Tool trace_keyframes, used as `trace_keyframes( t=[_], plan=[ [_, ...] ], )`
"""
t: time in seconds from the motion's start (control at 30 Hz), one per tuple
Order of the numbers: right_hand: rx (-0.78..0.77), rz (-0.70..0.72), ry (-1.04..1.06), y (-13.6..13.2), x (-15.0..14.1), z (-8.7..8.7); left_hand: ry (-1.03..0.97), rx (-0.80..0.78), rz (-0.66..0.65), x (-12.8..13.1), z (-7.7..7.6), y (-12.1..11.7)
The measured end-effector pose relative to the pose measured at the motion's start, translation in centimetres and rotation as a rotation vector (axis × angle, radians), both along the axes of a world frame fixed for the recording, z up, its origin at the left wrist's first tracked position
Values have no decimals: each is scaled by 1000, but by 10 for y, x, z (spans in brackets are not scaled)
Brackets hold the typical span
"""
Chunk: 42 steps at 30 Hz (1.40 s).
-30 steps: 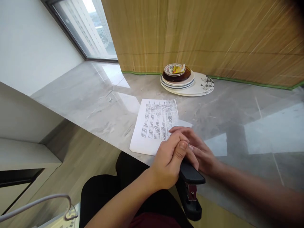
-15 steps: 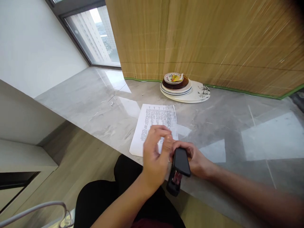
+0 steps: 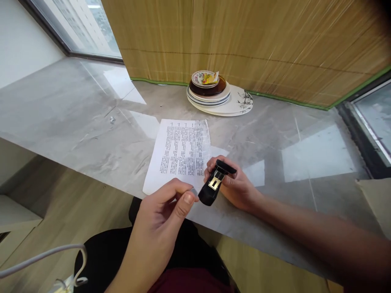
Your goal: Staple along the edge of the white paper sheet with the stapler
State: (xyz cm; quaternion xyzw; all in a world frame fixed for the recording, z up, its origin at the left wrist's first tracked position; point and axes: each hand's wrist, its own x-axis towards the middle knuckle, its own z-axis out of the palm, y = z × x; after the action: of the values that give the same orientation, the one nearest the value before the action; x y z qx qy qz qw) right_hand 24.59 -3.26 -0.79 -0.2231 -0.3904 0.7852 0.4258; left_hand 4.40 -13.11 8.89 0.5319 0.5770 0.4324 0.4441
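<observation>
My right hand [image 3: 233,185] grips a black stapler [image 3: 209,191] above the front of the counter. The stapler's front end faces me, and a gold-coloured metal part shows between its raised top arm and its base. Close by on the left, my left hand [image 3: 163,211] pinches a small silvery strip of staples [image 3: 194,191] between thumb and forefinger. The strip is mostly hidden by the fingers. Under and beyond both hands, printed sheets of paper [image 3: 180,150] lie flat on the counter.
A stack of plates [image 3: 200,105] with a yellow packet [image 3: 210,78] on top stands at the back, before a bamboo blind [image 3: 229,40]. A small crumpled scrap [image 3: 112,119] lies on the grey counter [image 3: 82,142]. A white cable [image 3: 45,255] curves at lower left.
The stapler has turned in my right hand, so its gold-coloured inside part now shows. My left hand has dropped lower and left, revealing the strip in its pinch. The view has shifted right.
</observation>
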Motion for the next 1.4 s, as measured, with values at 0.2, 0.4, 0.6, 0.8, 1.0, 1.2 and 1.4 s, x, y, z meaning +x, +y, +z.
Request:
trace_keyframes(
  t=[0.2,0.4,0.6,0.8,1.0,1.2,1.4],
  plan=[
    [-28,-1,-22,-1,0,3,2,103,-27,5,4,6],
    [-37,54,5,0,1,2,61,184,38,1,2,9],
    [-6,80,17,0,2,0,80,188,110,6,-1,6],
    [-50,96,-5,0,2,2,531,195,322,-27,-24,34],
    [-92,70,-43,-1,-2,5,786,18,513,-95,-61,74],
    [-88,-22,-127,0,-2,6,741,5,491,-111,-72,87],
    [-41,38,1,2,-2,6,766,195,529,-86,-55,69]
  ],
)
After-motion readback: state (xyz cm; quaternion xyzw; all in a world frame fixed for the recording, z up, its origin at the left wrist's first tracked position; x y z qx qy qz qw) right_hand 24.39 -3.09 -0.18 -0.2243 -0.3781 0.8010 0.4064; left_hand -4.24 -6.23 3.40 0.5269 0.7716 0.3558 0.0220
